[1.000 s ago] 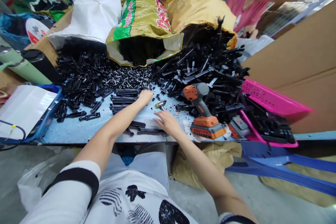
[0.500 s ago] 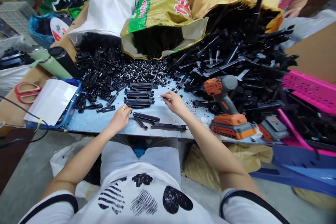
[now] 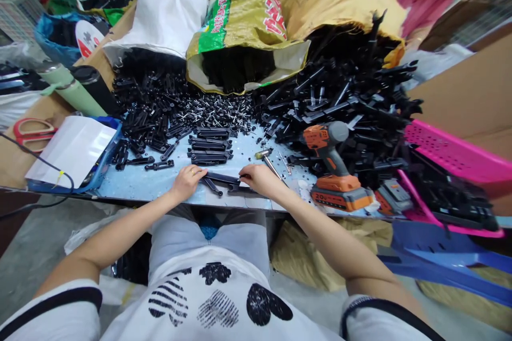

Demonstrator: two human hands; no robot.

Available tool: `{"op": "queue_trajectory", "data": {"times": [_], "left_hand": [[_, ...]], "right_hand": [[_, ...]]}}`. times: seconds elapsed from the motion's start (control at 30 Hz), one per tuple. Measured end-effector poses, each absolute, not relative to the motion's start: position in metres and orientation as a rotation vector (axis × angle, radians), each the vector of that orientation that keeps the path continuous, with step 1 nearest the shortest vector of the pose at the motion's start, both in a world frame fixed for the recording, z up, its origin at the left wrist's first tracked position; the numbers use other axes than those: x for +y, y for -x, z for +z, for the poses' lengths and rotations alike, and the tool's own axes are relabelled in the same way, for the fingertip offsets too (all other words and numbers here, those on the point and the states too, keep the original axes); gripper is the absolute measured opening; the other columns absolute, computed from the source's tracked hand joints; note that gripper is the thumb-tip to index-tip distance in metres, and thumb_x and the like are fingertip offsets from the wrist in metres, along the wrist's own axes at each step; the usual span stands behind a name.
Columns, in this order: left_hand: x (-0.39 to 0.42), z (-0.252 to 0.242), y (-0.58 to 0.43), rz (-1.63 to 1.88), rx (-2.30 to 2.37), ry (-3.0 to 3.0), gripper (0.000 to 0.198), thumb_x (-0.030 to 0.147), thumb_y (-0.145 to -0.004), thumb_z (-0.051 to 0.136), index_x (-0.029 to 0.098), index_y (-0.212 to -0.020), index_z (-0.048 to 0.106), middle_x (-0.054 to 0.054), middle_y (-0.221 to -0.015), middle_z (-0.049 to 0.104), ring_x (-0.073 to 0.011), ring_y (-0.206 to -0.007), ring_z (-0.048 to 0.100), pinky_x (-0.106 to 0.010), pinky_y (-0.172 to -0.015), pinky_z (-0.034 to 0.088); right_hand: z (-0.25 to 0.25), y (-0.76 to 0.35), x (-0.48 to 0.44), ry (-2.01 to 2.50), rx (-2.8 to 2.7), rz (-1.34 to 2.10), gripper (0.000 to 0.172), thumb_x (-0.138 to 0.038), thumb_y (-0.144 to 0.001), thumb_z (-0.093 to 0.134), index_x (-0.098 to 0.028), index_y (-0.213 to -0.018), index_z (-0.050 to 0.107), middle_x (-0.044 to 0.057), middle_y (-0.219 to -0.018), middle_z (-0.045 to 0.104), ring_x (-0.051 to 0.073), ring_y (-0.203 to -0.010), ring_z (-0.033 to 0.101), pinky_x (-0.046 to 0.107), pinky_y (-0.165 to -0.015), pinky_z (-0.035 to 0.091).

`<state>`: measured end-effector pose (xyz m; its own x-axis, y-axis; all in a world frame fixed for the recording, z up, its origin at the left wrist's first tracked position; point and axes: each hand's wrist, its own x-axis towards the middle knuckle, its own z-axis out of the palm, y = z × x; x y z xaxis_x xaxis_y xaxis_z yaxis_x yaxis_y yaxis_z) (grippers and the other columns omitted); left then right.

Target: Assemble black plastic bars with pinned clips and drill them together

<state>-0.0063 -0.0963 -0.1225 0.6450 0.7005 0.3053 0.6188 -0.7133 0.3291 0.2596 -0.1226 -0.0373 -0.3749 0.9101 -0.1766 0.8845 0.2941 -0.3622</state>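
Note:
My left hand [image 3: 189, 183] is closed, with its fingertips at the left end of a flat black bar [image 3: 222, 177]. Over the bar's right end, my right hand [image 3: 259, 179] makes a pinch; whatever is between its fingers is too small and hidden to name. Below the bar lies a short black piece [image 3: 213, 187], slanting. A longer black part is mostly covered by my right hand. Just beyond, a neat stack of black assembled parts [image 3: 210, 150] lies in rows. A small hammer [image 3: 269, 161] rests to the right.
Behind are piles of black pieces [image 3: 146, 122], screws [image 3: 216, 112] and long black parts [image 3: 340, 96] spilling from sacks. An orange cordless drill [image 3: 332, 149] stands right, beside a spare battery [image 3: 394, 194] and pink basket [image 3: 460, 154]. Left are scissors [image 3: 34, 135] and a blue tray [image 3: 108, 157].
My right hand has come nearer and down to the bar's right end, uncovering the hammer. My left hand has moved slightly down to its left end. The view has shifted a little.

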Motion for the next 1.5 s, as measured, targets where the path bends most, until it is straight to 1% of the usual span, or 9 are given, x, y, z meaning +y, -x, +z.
{"op": "queue_trajectory", "data": {"times": [0.23, 0.33, 0.43, 0.6, 0.77, 0.87, 1.03, 1.3, 1.5], "left_hand": [[-0.102, -0.114, -0.006, 0.569, 1.157, -2.755, 0.032, 0.022, -0.093, 0.038, 0.018, -0.119, 0.055, -0.013, -0.120, 0.059, -0.0249, -0.119, 0.048, -0.045, -0.095, 0.035], [-0.106, -0.115, -0.026, 0.521, 0.868, -2.885, 0.035, 0.028, -0.092, 0.041, 0.014, -0.123, 0.051, -0.015, -0.126, 0.055, -0.0258, -0.122, 0.045, -0.043, -0.099, 0.032], [-0.104, -0.119, -0.047, 0.432, 0.718, -2.942, 0.043, 0.037, -0.092, 0.042, 0.010, -0.125, 0.047, -0.016, -0.123, 0.056, -0.0260, -0.113, 0.051, -0.039, -0.094, 0.036], [-0.101, -0.121, -0.061, 0.429, 0.654, -2.951, 0.065, 0.060, -0.085, 0.042, 0.005, -0.120, 0.049, -0.018, -0.106, 0.060, -0.0271, -0.094, 0.055, -0.038, -0.079, 0.039], [-0.113, -0.116, -0.060, 0.460, 0.680, -2.994, 0.062, 0.058, -0.086, 0.043, 0.006, -0.117, 0.051, -0.019, -0.102, 0.060, -0.0259, -0.091, 0.055, -0.036, -0.074, 0.038], [-0.116, -0.114, -0.063, 0.423, 0.828, -3.024, 0.061, 0.058, -0.086, 0.043, 0.005, -0.116, 0.051, -0.019, -0.098, 0.062, -0.0260, -0.090, 0.057, -0.034, -0.069, 0.038], [-0.109, -0.109, -0.062, 0.431, 0.966, -2.966, 0.055, 0.057, -0.089, 0.037, 0.009, -0.080, 0.062, -0.013, -0.075, 0.064, -0.0213, -0.073, 0.060, -0.030, -0.062, 0.041], [-0.171, -0.026, -0.032, 0.956, 0.470, -2.448, 0.060, 0.047, -0.097, 0.016, 0.017, -0.063, 0.056, -0.004, -0.054, 0.057, -0.0123, -0.052, 0.053, -0.024, -0.053, 0.040], [-0.216, -0.020, -0.039, 1.347, 0.646, -1.923, 0.055, 0.043, -0.097, 0.018, 0.016, -0.075, 0.060, -0.005, -0.061, 0.059, -0.0128, -0.057, 0.054, -0.025, -0.058, 0.042]], "right_hand": [[-0.058, -0.252, -0.135, 1.807, -2.645, 0.388, 0.019, -0.017, -0.088, 0.048, -0.016, -0.095, 0.066, 0.011, -0.087, 0.070, 0.022, -0.079, 0.066, 0.028, -0.070, 0.045], [-0.085, -0.266, -0.152, 1.590, -2.466, 0.344, 0.026, -0.026, -0.093, 0.042, -0.019, -0.109, 0.062, 0.011, -0.106, 0.067, 0.021, -0.093, 0.064, 0.030, -0.080, 0.048], [-0.115, -0.281, -0.162, 1.349, -2.296, 0.329, 0.033, -0.036, -0.092, 0.044, -0.021, -0.118, 0.059, 0.011, -0.120, 0.060, 0.022, -0.107, 0.058, 0.036, -0.091, 0.047], [-0.141, -0.297, -0.159, 1.280, -2.287, 0.455, 0.040, -0.040, -0.089, 0.049, -0.029, -0.126, 0.053, 0.011, -0.112, 0.061, 0.024, -0.103, 0.060, 0.040, -0.089, 0.050], [-0.136, -0.312, -0.141, 1.109, -2.479, 0.516, 0.042, -0.043, -0.089, 0.048, -0.031, -0.129, 0.050, 0.010, -0.108, 0.063, 0.023, -0.099, 0.061, 0.037, -0.084, 0.051], [-0.130, -0.316, -0.137, 1.194, -2.602, 0.300, 0.043, -0.051, -0.089, 0.045, -0.025, -0.120, 0.057, 0.012, -0.099, 0.065, 0.025, -0.090, 0.063, 0.037, -0.075, 0.051], [-0.111, -0.308, -0.150, 1.320, -2.585, -0.086, 0.052, -0.062, -0.087, 0.040, -0.019, -0.064, 0.057, 0.007, -0.060, 0.058, 0.018, -0.057, 0.058, 0.028, -0.054, 0.039], [-0.016, -0.262, -0.199, 0.476, -2.297, 0.765, 0.052, -0.059, -0.092, 0.032, -0.018, -0.065, 0.049, 0.000, -0.051, 0.045, 0.011, -0.048, 0.043, 0.026, -0.048, 0.028], [-0.051, -0.210, -0.204, 0.674, -1.501, 0.863, 0.041, -0.059, -0.089, 0.033, -0.023, -0.092, 0.052, 0.005, -0.077, 0.055, 0.018, -0.073, 0.055, 0.032, -0.065, 0.044]]}}
